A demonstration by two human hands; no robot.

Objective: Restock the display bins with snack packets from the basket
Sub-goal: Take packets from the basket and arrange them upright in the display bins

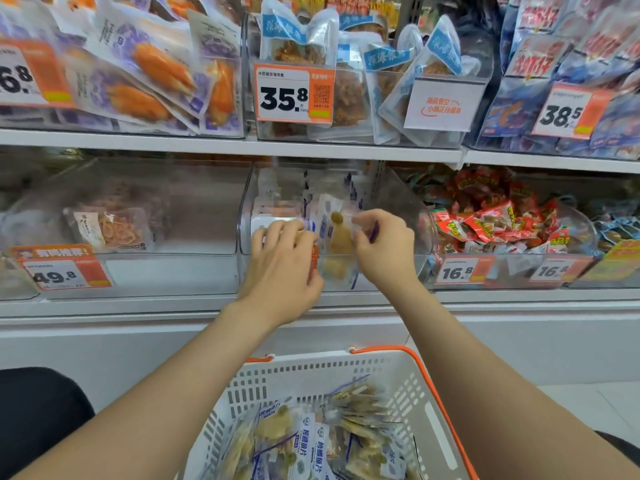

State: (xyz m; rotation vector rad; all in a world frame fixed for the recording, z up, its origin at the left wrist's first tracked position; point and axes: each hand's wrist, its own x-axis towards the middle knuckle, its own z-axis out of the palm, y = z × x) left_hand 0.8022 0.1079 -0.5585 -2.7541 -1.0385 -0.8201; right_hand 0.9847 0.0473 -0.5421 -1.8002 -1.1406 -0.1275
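Two grips at display bin [398, 202] | right hand [384, 251] pinches snack packet [337, 237] top | left hand [280, 268] clamps binned packets [277, 221] beside it

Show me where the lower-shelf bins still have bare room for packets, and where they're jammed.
Bare: the left bin, between its few packets and its right wall; the middle bin, between the right hand and its right wall. Crowded: the red-packet bin, and the middle bin's left half by the left hand.
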